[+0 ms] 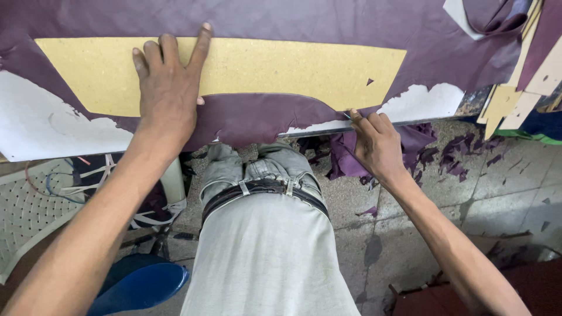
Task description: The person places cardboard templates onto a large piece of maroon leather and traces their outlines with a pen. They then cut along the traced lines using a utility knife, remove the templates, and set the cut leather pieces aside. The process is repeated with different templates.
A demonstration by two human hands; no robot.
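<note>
The left hand [167, 96] presses flat, fingers spread, on the yellow template [281, 70] over purple leather [263, 117] at the desk's near edge; the right hand [374, 146] pinches a small blade [346, 117], best kept tight against the template's edge.

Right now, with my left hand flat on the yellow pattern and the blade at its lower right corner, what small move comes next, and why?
Probably draw the right hand leftward along the pattern's lower edge. The blade tip sits at that corner, purple leather below the edge looks uncut, and the left hand pins the pattern flat.
</note>
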